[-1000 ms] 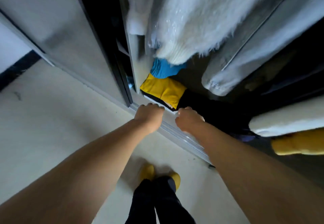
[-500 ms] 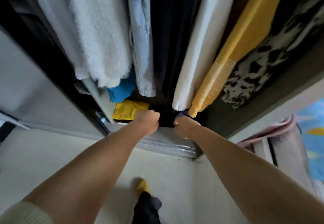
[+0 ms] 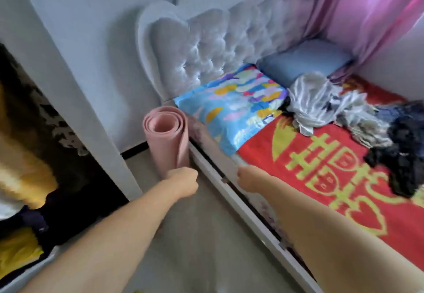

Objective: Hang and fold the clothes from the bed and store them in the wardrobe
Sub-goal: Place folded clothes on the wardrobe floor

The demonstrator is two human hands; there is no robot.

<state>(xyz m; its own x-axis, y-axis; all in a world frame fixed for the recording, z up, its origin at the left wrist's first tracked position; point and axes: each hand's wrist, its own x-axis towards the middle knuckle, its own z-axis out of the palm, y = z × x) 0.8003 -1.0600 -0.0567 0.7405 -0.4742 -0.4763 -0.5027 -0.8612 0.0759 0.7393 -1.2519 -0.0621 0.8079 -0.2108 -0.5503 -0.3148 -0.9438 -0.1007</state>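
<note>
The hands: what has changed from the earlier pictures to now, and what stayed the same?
Both hands have come away from the dark garment at the wardrobe floor. The view has swung right to the bed, where a pile of clothes waits. The left hand and right hand stay curled as fists, now holding nothing. The wardrobe stays open.

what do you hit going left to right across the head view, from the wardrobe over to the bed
open wardrobe → rolled pink mat → left hand → right hand → grey-white crumpled clothes → dark clothes pile
</note>
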